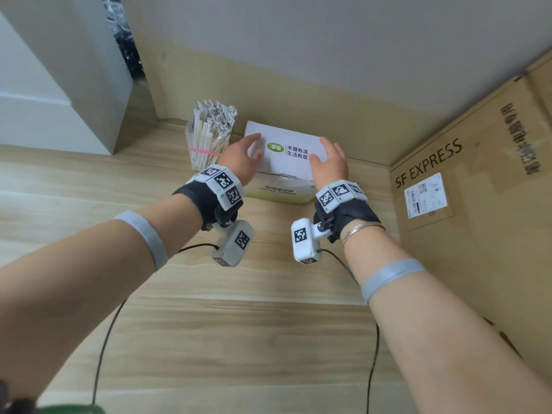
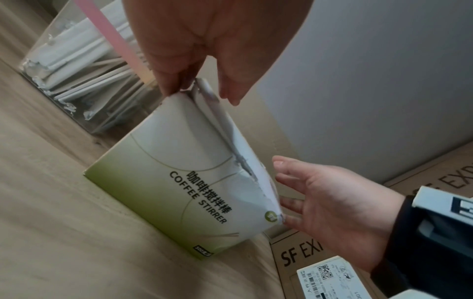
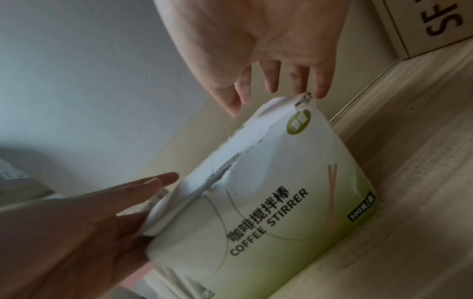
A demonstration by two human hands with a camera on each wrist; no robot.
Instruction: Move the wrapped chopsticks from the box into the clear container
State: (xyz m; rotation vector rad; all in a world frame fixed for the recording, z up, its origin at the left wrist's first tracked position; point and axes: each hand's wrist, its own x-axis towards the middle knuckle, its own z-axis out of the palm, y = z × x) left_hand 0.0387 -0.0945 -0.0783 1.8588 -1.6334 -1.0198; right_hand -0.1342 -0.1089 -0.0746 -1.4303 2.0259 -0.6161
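A white and green box marked COFFEE STIRRER stands on the wooden surface by the wall. Its torn lid is down, so what is inside is hidden. Just left of it stands the clear container, filled with upright paper-wrapped chopsticks and crossed by a pink band. My left hand lies with straight fingers on the lid's left end, touching its torn edge. My right hand is spread at the lid's right end, fingertips at the corner. Neither hand holds anything.
A large cardboard carton printed SF EXPRESS stands close on the right. At the left is a white cabinet. The wall runs right behind the box. Wooden surface stretches toward me, with two black cables hanging from my wrists.
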